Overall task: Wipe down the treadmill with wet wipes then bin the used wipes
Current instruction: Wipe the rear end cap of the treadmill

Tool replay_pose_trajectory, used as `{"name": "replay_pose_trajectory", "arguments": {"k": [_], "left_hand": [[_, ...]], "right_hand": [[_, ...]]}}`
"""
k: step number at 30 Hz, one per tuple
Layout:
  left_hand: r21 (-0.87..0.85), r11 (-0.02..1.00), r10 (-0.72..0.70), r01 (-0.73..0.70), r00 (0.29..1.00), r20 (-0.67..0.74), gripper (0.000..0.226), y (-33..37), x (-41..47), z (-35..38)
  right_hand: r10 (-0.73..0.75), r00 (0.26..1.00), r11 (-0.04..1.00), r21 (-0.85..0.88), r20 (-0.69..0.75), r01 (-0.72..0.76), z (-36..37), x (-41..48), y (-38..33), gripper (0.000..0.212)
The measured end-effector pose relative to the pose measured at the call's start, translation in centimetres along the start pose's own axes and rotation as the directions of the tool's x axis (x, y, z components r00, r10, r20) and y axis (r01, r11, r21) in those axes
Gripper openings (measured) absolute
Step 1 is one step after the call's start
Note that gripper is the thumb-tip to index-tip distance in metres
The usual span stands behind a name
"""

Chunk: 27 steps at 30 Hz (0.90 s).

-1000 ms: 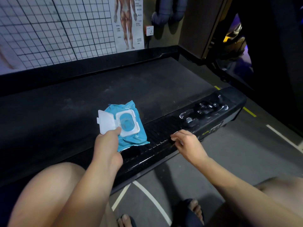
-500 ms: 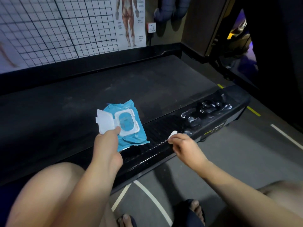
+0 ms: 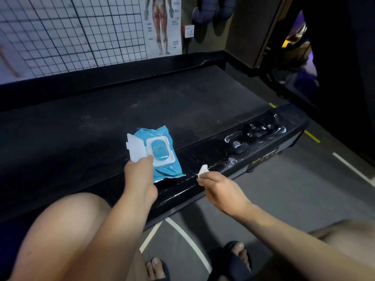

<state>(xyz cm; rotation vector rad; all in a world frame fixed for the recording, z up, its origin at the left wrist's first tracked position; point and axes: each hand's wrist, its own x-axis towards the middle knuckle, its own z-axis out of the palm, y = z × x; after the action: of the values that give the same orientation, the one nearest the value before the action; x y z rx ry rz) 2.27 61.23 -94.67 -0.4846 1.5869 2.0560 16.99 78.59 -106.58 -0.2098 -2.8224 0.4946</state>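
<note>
Soft blue plastic wet-wipe pack [image 3: 164, 159] lies on the black treadmill belt [image 3: 142, 110], right at the near edge, its corner over the ribbed black side rail [image 3: 213, 153]. The pack's white flip lid [image 3: 135, 148] is swung open to the left. Left hand [image 3: 140, 173] grips the pack at the lid, fingers curled onto it from the near side. Right hand [image 3: 221, 191] pinches a small white scrap [image 3: 203, 170] btwn thumb & fingertips just over the rail, near the pack but apart from it. Can't tell if it's a wipe or a seal sticker tbh. Shiny wet smears [image 3: 255, 132] sit at the rail's right end. Behind: grid wall chart [image 3: 60, 33], anatomy poster [image 3: 162, 25], white socket [image 3: 189, 31].
</note>
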Motion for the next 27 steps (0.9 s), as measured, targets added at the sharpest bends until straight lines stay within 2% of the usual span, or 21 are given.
{"name": "replay_pose_trajectory", "arguments": {"k": [6, 9, 13, 15, 17, 19, 22, 24, 27], "left_hand": [[-0.01, 1.0, 0.006, -0.006, 1.0, -0.016, 0.037, 0.0, 0.3, 0.0], [-0.023, 1.0, 0.016, -0.016, 0.999, -0.035, 0.037, 0.0, 0.4, -0.1], [-0.028, 0.999, 0.017, -0.019, 0.999, -0.045, 0.038, -0.1, 0.3, 0.3], [-0.035, 0.999, 0.015, -0.016, 0.999, -0.037, 0.038, 0.0, 0.1, 0.5], [-0.044, 0.999, 0.016, -0.018, 0.999, -0.034, 0.037, 0.1, 0.0, 0.5], [-0.052, 0.998, 0.021, -0.023, 0.999, -0.031, 0.037, 0.2, -0.1, 0.4], [-0.054, 0.998, 0.028, -0.03, 0.999, -0.026, 0.037, 0.3, -0.1, 0.3], [-0.048, 0.998, 0.032, -0.033, 0.999, -0.032, 0.036, 0.4, 0.0, 0.2], [-0.044, 0.999, 0.03, -0.031, 0.999, -0.043, 0.034, 0.4, 0.1, 0.0]], "right_hand": [[0.216, 0.965, 0.974, -0.033, -0.148, -0.224, -1.6, 0.4, 3.3, 0.029], [0.321, 0.932, 0.942, -0.042, -0.169, -0.333, -2.7, 0.6, 5.5, 0.028], [0.394, 0.888, 0.915, 0.008, -0.237, -0.404, -3.6, 1.2, 5.7, 0.027], [0.327, 0.906, 0.944, 0.044, -0.269, -0.328, -3.4, 1.6, 4.2, 0.028], [0.178, 0.955, 0.983, 0.081, -0.239, -0.163, -2.6, 1.6, 2.2, 0.031], [0.016, 0.989, 0.994, 0.106, -0.15, 0.0, -1.4, 1.3, 0.5, 0.033], [-0.134, 0.991, 0.989, 0.063, 0.003, 0.133, 0.9, 1.1, -1.1, 0.036], [-0.15, 0.985, 0.987, 0.066, 0.084, 0.145, 2.1, 1.5, -1.4, 0.039], [-0.085, 0.991, 0.996, 0.05, 0.106, 0.08, 2.3, 2.0, -1.1, 0.044]]}}
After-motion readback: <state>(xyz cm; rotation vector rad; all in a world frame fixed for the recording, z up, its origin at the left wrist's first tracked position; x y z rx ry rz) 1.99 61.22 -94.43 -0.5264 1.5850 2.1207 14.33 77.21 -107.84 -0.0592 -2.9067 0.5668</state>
